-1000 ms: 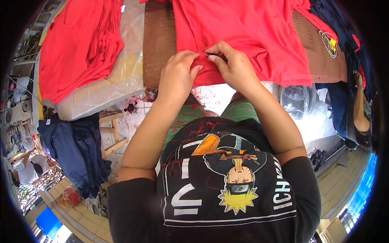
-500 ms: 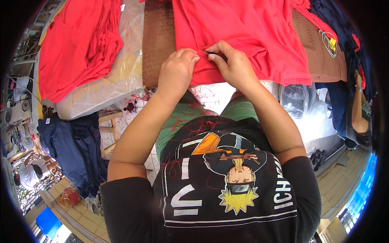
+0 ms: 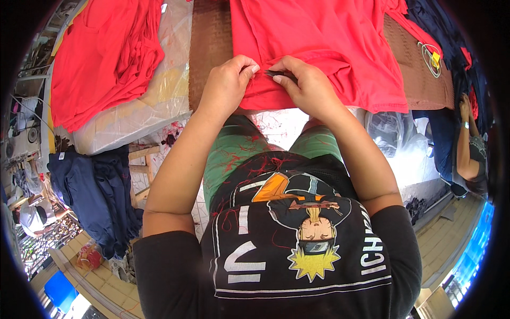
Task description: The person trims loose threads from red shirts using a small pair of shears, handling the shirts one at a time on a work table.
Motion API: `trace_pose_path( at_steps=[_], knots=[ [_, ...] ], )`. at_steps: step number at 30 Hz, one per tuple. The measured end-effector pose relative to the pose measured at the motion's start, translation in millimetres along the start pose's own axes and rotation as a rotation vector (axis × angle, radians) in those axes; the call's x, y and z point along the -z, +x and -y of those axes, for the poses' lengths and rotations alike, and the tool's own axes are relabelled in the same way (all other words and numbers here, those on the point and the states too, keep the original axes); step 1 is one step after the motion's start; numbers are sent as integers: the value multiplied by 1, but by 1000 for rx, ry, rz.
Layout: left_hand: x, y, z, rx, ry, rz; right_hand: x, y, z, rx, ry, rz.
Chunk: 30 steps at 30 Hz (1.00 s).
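Observation:
A red garment (image 3: 319, 40) lies spread in front of me, its near edge hanging over the table's front. My right hand (image 3: 311, 87) is closed round small black thread snips (image 3: 275, 73), whose tips point left over the cloth. Just left of the tips, my left hand (image 3: 228, 84) is pinched together, with fine red thread (image 3: 253, 78) showing below its fingertips. A narrow gap separates the snips from the left fingers. Both hands are over the garment's near left part.
A heap of red garments (image 3: 109, 58) lies on a plastic-covered stack to the left. Dark blue clothes (image 3: 93, 196) hang below it. Brown cloth (image 3: 204, 53) covers my table, with a looped cord (image 3: 430, 58) at right. Another person's arm (image 3: 465, 141) shows at far right.
My left hand has shifted slightly left and up, away from the cloth edge and the snips. The snips now show more plainly, and the right hand has barely moved.

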<state>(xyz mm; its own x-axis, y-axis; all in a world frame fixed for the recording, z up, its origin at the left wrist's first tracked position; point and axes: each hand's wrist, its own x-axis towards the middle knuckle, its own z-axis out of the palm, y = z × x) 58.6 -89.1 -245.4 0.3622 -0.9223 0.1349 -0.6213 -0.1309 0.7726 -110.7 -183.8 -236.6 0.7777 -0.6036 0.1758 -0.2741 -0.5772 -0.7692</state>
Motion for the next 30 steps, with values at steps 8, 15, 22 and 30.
trace_pose_path(
  at_steps=[8, 15, 22, 30],
  knots=[
    [67, -11, -32, -121, 317, 423, 9, 5, 16, 94, -339, 28],
    [31, -25, -38, -43, 216, -25, 3, 10, 16, -8, 46, -68],
    [-18, -27, -5, -62, 232, -244, -8, 2, -2, -47, 81, -79],
    [-4, -19, -5, -27, 156, -194, -7, 3, 1, -53, 56, -60]
  ],
)
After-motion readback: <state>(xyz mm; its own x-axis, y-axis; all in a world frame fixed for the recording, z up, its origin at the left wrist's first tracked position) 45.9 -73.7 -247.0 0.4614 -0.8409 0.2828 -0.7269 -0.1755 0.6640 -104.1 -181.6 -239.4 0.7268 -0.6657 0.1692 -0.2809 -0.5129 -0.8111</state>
